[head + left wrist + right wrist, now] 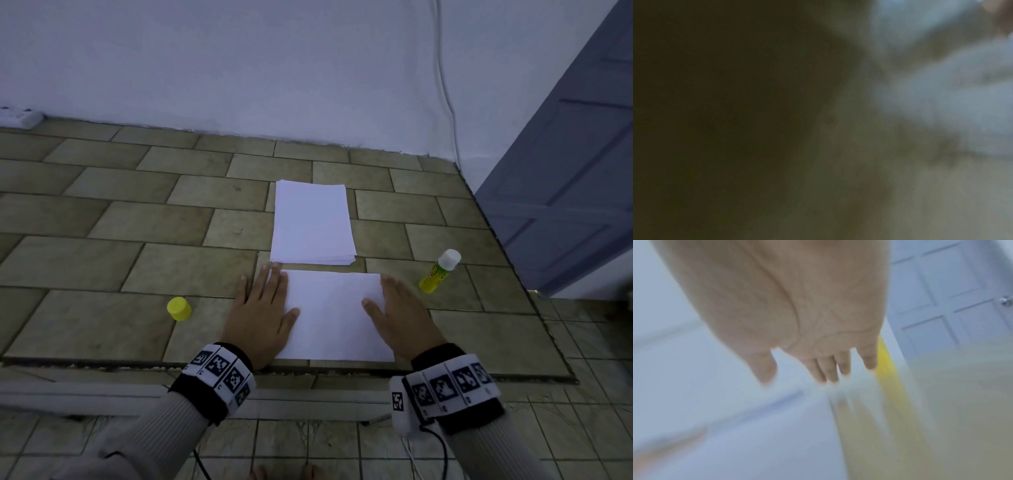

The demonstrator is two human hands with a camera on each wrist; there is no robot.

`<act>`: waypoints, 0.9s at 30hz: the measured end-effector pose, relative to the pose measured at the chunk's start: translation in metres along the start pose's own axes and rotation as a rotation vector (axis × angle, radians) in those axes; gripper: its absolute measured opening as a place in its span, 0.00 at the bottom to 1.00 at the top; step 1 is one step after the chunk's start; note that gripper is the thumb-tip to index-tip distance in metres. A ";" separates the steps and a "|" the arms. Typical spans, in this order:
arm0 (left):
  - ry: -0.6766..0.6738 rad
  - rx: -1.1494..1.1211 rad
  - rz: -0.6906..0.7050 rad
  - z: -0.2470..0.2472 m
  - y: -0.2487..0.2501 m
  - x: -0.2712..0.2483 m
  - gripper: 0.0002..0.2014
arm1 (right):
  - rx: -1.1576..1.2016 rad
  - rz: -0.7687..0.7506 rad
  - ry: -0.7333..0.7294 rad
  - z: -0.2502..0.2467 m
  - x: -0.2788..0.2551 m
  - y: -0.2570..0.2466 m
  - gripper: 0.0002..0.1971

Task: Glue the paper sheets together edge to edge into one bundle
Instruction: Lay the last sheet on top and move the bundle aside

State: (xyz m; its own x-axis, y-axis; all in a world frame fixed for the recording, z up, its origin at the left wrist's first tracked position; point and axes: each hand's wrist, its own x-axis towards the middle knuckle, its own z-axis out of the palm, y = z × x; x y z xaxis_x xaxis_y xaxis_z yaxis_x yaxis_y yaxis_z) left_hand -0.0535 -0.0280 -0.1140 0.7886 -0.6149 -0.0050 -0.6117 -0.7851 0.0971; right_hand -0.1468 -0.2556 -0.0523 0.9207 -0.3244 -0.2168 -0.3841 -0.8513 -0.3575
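Observation:
A white paper sheet (334,315) lies flat on the tiled floor in front of me. My left hand (263,308) rests flat on its left edge with straight fingers. My right hand (397,310) lies flat on its right edge, fingers straight; the right wrist view shows that hand (807,366) spread over the sheet (715,418). Just beyond the sheet sits a stack of white paper (312,222). A yellow glue stick (439,271) with its white tip exposed lies to the right. Its yellow cap (178,308) stands to the left. The left wrist view is dark and blurred.
A white wall (274,68) runs along the back of the floor, with a cable (445,85) hanging down it. A grey-blue door (575,171) stands open at the right. A white power strip (19,116) lies at the far left. A floor groove (137,365) crosses near my wrists.

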 end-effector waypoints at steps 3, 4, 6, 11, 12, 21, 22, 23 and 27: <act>-0.019 -0.021 -0.001 -0.002 0.001 0.000 0.44 | -0.005 -0.114 -0.049 -0.021 -0.002 -0.010 0.27; -0.027 -0.032 -0.003 -0.002 0.001 0.000 0.46 | -0.029 -0.155 -0.070 -0.024 0.002 -0.014 0.27; -0.029 -0.046 -0.008 -0.003 0.002 -0.001 0.50 | -0.078 -0.204 -0.112 -0.023 0.015 -0.019 0.27; -0.076 -0.042 -0.028 -0.009 0.005 -0.002 0.57 | -0.385 -0.221 -0.125 -0.008 0.039 -0.017 0.27; -0.081 -0.038 -0.030 -0.010 0.005 -0.002 0.57 | -0.423 -0.227 -0.108 -0.009 0.041 -0.018 0.26; -0.076 -0.039 -0.011 -0.010 0.003 -0.003 0.56 | -0.356 -0.205 -0.154 -0.025 0.060 -0.028 0.13; -0.074 -0.041 -0.011 -0.010 0.003 -0.003 0.56 | -0.312 -0.215 -0.161 -0.028 0.061 -0.027 0.14; -0.071 -0.047 -0.012 -0.010 0.004 -0.003 0.56 | -0.276 -0.226 -0.169 -0.032 0.060 -0.027 0.14; -0.051 -0.079 -0.016 -0.010 0.003 -0.003 0.57 | -0.152 -0.299 -0.160 -0.049 0.053 -0.026 0.12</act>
State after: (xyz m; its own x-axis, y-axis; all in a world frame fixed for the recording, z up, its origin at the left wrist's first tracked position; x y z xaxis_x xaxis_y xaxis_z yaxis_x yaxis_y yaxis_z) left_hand -0.0571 -0.0279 -0.1039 0.7925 -0.6071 -0.0574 -0.5907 -0.7877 0.1749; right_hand -0.0844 -0.2713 -0.0101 0.9637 0.0067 -0.2670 -0.0739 -0.9540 -0.2906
